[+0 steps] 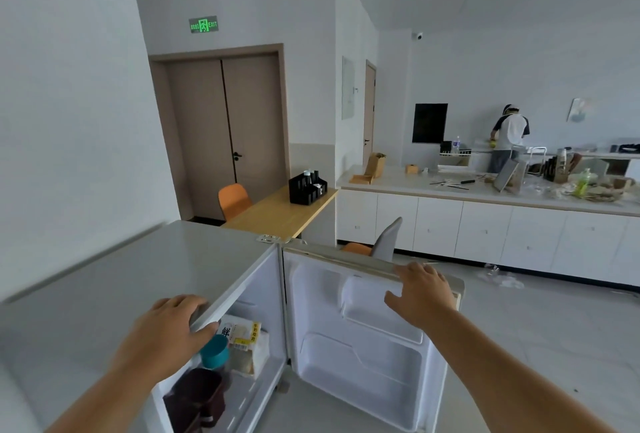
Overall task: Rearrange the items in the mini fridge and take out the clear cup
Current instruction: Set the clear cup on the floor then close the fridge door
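Observation:
The white mini fridge (114, 280) stands in front of me with its door (360, 346) swung open to the right. My left hand (169, 332) rests on the front edge of the fridge top, fingers curled over it. My right hand (422, 290) grips the top edge of the open door. Inside I see a teal cup (215, 352), a white milk carton (239, 330), a bagged bread pack (254, 354) and a dark brown lidded container (197, 394). No clear cup shows in this view; much of the interior is hidden by the fridge top.
A wooden table (277, 214) with a black organiser (307, 188) and an orange chair (233, 200) stand behind the fridge. A grey chair (388, 240) sits behind the door. A long white counter (485, 221) runs at right, where a person (507, 141) stands.

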The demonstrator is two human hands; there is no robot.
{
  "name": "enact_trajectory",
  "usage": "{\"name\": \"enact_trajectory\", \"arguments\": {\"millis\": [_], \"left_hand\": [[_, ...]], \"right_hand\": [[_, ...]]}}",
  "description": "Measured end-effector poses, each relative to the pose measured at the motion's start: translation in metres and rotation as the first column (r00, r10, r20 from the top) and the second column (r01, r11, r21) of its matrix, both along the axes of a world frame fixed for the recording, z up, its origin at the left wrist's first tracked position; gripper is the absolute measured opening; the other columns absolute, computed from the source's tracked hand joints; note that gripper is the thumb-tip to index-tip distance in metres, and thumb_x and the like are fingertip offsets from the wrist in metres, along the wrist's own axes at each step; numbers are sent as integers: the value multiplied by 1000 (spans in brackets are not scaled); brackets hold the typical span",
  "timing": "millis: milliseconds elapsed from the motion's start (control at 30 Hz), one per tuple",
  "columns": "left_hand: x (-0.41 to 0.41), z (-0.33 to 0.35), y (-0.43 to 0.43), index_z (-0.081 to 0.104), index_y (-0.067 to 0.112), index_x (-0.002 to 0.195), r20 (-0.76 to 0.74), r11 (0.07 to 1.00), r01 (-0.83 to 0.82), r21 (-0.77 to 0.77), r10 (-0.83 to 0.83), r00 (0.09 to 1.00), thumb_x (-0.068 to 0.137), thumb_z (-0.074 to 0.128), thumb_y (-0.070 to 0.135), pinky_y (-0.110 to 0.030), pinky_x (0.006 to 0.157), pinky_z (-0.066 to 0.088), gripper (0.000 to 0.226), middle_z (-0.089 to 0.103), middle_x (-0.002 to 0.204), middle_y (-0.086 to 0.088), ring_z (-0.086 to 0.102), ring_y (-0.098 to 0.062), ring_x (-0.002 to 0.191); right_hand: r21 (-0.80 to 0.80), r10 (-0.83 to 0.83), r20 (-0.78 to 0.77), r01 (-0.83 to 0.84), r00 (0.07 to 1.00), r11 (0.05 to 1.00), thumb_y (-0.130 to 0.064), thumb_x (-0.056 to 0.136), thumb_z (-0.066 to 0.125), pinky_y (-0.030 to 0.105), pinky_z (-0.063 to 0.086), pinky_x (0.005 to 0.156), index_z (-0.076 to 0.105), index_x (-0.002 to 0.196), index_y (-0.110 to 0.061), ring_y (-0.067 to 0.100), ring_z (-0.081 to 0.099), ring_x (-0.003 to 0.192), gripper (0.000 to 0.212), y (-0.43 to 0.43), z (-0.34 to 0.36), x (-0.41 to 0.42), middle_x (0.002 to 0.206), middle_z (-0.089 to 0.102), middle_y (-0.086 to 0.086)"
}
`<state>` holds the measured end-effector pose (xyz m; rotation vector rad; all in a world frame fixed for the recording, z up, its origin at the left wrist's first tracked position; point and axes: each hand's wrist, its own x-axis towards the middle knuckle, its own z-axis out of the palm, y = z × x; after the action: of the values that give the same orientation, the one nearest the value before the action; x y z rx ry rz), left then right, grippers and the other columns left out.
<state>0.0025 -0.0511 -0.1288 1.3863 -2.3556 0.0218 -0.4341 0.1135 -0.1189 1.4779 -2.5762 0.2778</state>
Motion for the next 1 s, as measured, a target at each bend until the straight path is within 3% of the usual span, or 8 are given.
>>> {"name": "enact_trajectory", "arguments": {"millis": [167, 333, 400, 600, 733, 800, 867, 1000], "left_hand": [[3, -1, 0, 57, 32, 137, -15, 999, -1, 32, 1, 1000, 90, 55, 70, -33, 98, 50, 61, 64, 130, 15, 53, -12, 122], [4, 0, 2, 58, 33, 137, -37, 999, 1, 37, 0, 999, 88, 55, 71, -33, 98, 50, 62, 64, 131, 14, 53, -12, 122], [5, 1, 3, 58, 33, 135, -40, 1000, 1, 30, 0, 999, 89, 55, 72, -33, 95, 50, 61, 65, 128, 14, 54, -12, 119], [6, 1, 4, 57, 32, 134, -49, 999, 19, 49, -17, 999, 86, 54, 73, -34, 92, 54, 63, 65, 124, 12, 55, -12, 111], [8, 1, 4, 57, 32, 134, -37, 998, 23, 58, -21, 999, 84, 44, 77, -37, 96, 53, 69, 64, 130, 11, 55, -15, 118], [9, 1, 3, 58, 32, 133, -30, 998, 20, 59, -19, 999, 82, 38, 80, -39, 96, 53, 73, 65, 131, 9, 55, -16, 119], [9, 1, 3, 59, 32, 132, -26, 998, 13, 58, -11, 1000, 80, 36, 81, -39, 96, 53, 75, 65, 130, 9, 56, -17, 119], [10, 1, 3, 59, 34, 129, -26, 998, 9, 61, -7, 1000, 82, 39, 79, -38, 95, 52, 69, 66, 128, 9, 56, -16, 118]], "right_hand": [[8, 14, -30, -14, 999, 1000, -60, 87, 48, 38, 46, 90, 60, 129, -28, 21, 55, 106, 54, 6, -1, 20, 114, 60, -3], [14, 59, 72, -61, 996, 998, -33, 86, 53, 28, 37, 55, 63, 116, -29, 15, 50, 77, 32, 15, 11, 50, 85, 45, -9], [16, 83, 133, -86, 988, 996, -26, 81, 52, 27, 34, 49, 63, 108, -31, 14, 52, 70, 30, 19, 16, 64, 80, 49, -9], [37, 202, 130, -208, 971, 977, -28, 89, 52, 27, 35, 48, 54, 96, -26, 18, 56, 70, 8, 24, 16, 122, 75, 52, -7], [19, 250, 191, -259, 949, 966, -31, 93, 54, 32, 49, 58, 54, 92, -23, 19, 60, 73, 7, 22, 21, 167, 81, 59, -3], [8, 279, 234, -288, 932, 958, -25, 96, 54, 30, 48, 57, 52, 91, -23, 18, 61, 73, 6, 17, 20, 189, 82, 60, -2], [-33, 320, 231, -322, 919, 946, -25, 99, 53, 29, 45, 59, 52, 97, -20, 20, 62, 78, 5, 11, 16, 210, 90, 61, 1], [-137, 405, 204, -384, 891, 913, -23, 100, 55, 31, 53, 75, 54, 119, -15, 20, 63, 90, 21, 0, 12, 244, 112, 57, 5]]}}
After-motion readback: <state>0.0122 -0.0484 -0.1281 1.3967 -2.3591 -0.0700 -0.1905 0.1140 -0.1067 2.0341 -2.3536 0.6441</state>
